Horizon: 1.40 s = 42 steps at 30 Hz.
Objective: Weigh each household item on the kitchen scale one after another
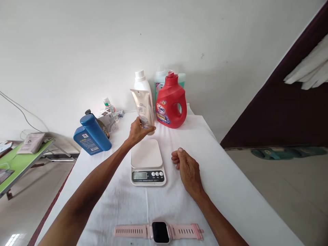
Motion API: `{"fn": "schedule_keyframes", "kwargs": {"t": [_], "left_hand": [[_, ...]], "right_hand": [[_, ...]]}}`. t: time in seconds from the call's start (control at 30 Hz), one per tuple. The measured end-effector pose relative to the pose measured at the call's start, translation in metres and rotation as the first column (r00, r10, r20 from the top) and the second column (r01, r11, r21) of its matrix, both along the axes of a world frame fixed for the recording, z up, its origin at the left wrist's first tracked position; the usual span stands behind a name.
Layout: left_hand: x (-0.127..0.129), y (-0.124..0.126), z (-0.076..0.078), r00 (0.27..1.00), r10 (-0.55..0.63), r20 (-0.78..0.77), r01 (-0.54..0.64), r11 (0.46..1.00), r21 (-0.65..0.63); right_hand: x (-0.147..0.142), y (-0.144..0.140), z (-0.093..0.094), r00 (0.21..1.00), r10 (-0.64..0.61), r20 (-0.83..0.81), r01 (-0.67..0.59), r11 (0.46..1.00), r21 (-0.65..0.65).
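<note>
Left hand (137, 131) grasping cream tube (143, 109) near its cap end, crimped end up, just behind scale (147, 162) & above its rear edge; fingers (141, 127) wrapped round tube, prob. held upright to stand on its cap; right hand (186, 167) resting on white-clothed desk (230, 191) right of scale, loosely curled, holding nothing; red detergent jug (171, 104) & white bottle (141, 82) behind scale; blue bottle (91, 135) left of scale; pink watch (160, 231) in front of scale.

White-clothed table (217, 177) with scale (148, 163), watch (159, 232), detergent bottles (171, 102).
</note>
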<state>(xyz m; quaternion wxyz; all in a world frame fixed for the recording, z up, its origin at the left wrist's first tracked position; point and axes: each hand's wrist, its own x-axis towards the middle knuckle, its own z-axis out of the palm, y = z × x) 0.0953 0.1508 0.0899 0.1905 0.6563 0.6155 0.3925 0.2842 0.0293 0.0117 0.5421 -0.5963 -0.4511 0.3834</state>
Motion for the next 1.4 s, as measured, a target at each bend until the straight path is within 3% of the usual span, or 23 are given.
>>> {"fn": "schedule_keyframes", "kwargs": {"t": [0.13, 0.27, 0.43, 0.57, 0.67, 0.73, 0.8, 0.87, 0.9, 1.0, 1.1, 1.13, 1.17, 1.2, 1.27, 1.3, 1.4], "left_hand": [[0.021, 0.052, -0.015, 0.999, 0.04, -0.008, -0.04, 0.997, -0.059], [0.036, 0.076, -0.031, 0.997, 0.077, -0.007, -0.077, 0.993, -0.088], [0.052, 0.08, -0.037, 0.99, 0.14, -0.016, -0.141, 0.984, -0.112], [0.059, 0.076, -0.031, 0.985, 0.171, -0.002, -0.169, 0.975, -0.147], [0.052, 0.061, -0.023, 0.992, 0.125, -0.01, -0.125, 0.981, -0.147], [0.039, 0.04, -0.017, 0.998, 0.061, -0.034, -0.062, 0.998, -0.032], [0.019, 0.009, -0.01, 0.996, 0.0, -0.091, 0.017, 0.981, 0.191], [-0.008, -0.028, -0.001, 0.985, 0.013, -0.173, 0.066, 0.893, 0.445], [-0.025, -0.046, 0.004, 0.977, 0.077, -0.2, 0.05, 0.826, 0.561], [-0.085, -0.089, 0.018, 0.92, 0.367, -0.136, -0.135, 0.623, 0.77], [-0.15, -0.107, 0.02, 0.81, 0.584, 0.054, -0.431, 0.53, 0.731], [-0.169, -0.108, 0.017, 0.765, 0.634, 0.115, -0.538, 0.531, 0.655], [-0.186, -0.108, 0.014, 0.745, 0.648, 0.16, -0.612, 0.567, 0.551], [-0.2, -0.107, 0.009, 0.756, 0.626, 0.188, -0.637, 0.641, 0.427], [-0.22, -0.103, 0.001, 0.801, 0.55, 0.234, -0.596, 0.768, 0.234], [-0.226, -0.1, -0.003, 0.816, 0.518, 0.256, -0.567, 0.803, 0.184], [-0.233, -0.095, -0.008, 0.824, 0.471, 0.315, -0.533, 0.832, 0.151]], "right_hand": [[0.002, 0.002, -0.002, 1.0, 0.01, 0.015, -0.01, 1.0, -0.01], [0.003, 0.004, -0.004, 0.997, 0.038, 0.062, -0.038, 0.999, 0.003], [0.003, 0.004, -0.004, 0.994, 0.049, 0.098, -0.049, 0.999, -0.011], [0.004, 0.005, -0.005, 0.992, 0.056, 0.11, -0.052, 0.998, -0.038], [0.006, 0.005, -0.006, 0.991, 0.053, 0.12, -0.044, 0.996, -0.073], [0.006, 0.005, -0.006, 0.989, 0.058, 0.137, -0.046, 0.995, -0.087], [0.006, 0.005, -0.004, 0.985, 0.076, 0.158, -0.061, 0.993, -0.097], [0.005, 0.006, -0.001, 0.981, 0.092, 0.17, -0.071, 0.99, -0.123], [0.004, 0.005, 0.002, 0.98, 0.096, 0.174, -0.071, 0.987, -0.143], [0.002, 0.003, 0.011, 0.976, 0.099, 0.192, -0.06, 0.978, -0.199], [-0.002, 0.0, 0.019, 0.971, 0.103, 0.216, -0.055, 0.974, -0.219], [-0.003, -0.001, 0.02, 0.97, 0.103, 0.222, -0.054, 0.974, -0.218], [-0.004, -0.001, 0.02, 0.968, 0.103, 0.228, -0.053, 0.975, -0.217], [-0.004, -0.001, 0.02, 0.967, 0.102, 0.234, -0.051, 0.976, -0.214], [-0.004, -0.001, 0.019, 0.964, 0.1, 0.247, -0.05, 0.978, -0.201], [-0.004, 0.0, 0.018, 0.962, 0.099, 0.252, -0.05, 0.979, -0.196], [-0.002, 0.001, 0.014, 0.962, 0.095, 0.257, -0.049, 0.982, -0.181]]}}
